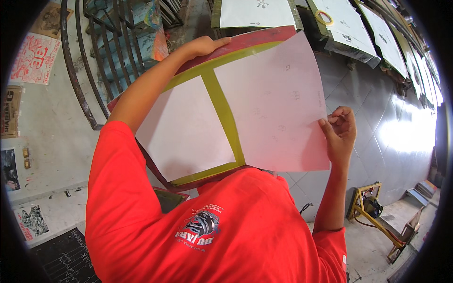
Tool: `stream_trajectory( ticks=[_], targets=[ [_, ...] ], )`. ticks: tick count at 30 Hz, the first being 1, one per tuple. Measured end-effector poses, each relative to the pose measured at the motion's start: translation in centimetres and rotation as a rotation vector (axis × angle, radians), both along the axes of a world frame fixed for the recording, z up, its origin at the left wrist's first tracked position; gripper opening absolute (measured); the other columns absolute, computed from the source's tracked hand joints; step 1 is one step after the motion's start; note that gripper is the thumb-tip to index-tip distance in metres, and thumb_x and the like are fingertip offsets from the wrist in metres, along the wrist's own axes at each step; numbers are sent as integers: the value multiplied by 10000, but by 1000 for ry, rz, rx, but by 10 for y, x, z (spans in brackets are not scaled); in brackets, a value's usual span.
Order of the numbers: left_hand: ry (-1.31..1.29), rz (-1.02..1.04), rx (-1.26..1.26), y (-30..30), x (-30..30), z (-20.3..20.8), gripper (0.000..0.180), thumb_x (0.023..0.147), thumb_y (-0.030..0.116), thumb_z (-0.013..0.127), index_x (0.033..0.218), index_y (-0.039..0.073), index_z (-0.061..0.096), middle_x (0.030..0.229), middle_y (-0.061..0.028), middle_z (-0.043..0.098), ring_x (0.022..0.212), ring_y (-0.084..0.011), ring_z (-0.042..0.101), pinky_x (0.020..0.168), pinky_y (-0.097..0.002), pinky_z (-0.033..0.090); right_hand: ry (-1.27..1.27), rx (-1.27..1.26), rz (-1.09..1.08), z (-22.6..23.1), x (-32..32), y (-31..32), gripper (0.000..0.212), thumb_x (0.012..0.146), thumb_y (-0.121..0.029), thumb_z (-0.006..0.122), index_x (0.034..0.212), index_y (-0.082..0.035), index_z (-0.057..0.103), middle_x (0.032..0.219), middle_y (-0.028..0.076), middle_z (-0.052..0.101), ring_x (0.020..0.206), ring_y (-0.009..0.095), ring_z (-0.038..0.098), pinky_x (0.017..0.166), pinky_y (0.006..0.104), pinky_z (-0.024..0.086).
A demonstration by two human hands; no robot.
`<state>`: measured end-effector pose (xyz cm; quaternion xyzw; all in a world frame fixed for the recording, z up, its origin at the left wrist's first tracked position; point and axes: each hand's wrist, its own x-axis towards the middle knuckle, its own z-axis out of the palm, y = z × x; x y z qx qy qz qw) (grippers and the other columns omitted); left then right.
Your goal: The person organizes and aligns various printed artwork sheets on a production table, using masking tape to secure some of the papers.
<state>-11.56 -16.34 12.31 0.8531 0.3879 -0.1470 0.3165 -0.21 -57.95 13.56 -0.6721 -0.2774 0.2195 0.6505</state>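
Note:
A screen printing frame (222, 177) with a dark red border and yellow-green mesh (222, 106) is held tilted in front of my chest. My left hand (204, 47) is wrapped over its far red edge, fingers partly hidden. A plain white sheet (191, 134) covers the left part of the mesh. Over the right part lies a second white sheet (278, 113), with faint marks showing on it. This sheet reaches past the frame's right side. My right hand (340, 127) pinches its right edge between thumb and curled fingers.
Printing boards with white sheets (347, 28) line the far right, one carrying a roll of tape (323, 18). Dark metal bars (111, 42) rise at far left. A yellow metal stand (377, 221) is at lower right, on the floor. Tiles (368, 108) surface the area beyond my right hand.

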Motion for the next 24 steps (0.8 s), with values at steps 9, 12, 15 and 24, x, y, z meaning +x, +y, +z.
stream_trajectory(
  ticks=[9, 12, 15, 24],
  targets=[
    [12, 34, 87, 32, -22, -9, 916, 824, 782, 443, 1030, -74, 696, 1051, -259, 673, 1001, -353, 642, 908, -409, 455, -449, -299, -40, 93, 91, -51, 400, 829, -60, 732, 1162, -27, 514, 878, 28, 594, 791, 82, 570, 706, 225, 457],
    [-28, 124, 101, 54, -38, -15, 947, 825, 782, 438, 1068, -103, 670, 1127, -273, 647, 1118, -366, 597, 980, -391, 416, -655, -419, 45, 123, 159, -48, 398, 859, -46, 684, 1229, -17, 538, 829, -12, 594, 762, 62, 534, 677, 226, 442],
    [-292, 87, 629, 108, -66, -32, 904, 848, 743, 457, 1123, -95, 654, 1223, -293, 596, 1270, -361, 483, 1074, -376, 326, -832, -630, 93, 152, 218, -33, 319, 857, -30, 652, 1167, 0, 588, 805, 18, 601, 739, 92, 550, 693, 251, 461],
    [-224, 262, 331, 79, -156, 95, 681, 980, 527, 437, 971, -128, 624, 802, -149, 674, 746, -201, 609, 745, -380, 456, -1040, -884, 215, 200, 386, 32, 209, 837, -100, 680, 1013, 7, 646, 938, 104, 677, 920, 209, 656, 837, 341, 499]
  ],
)
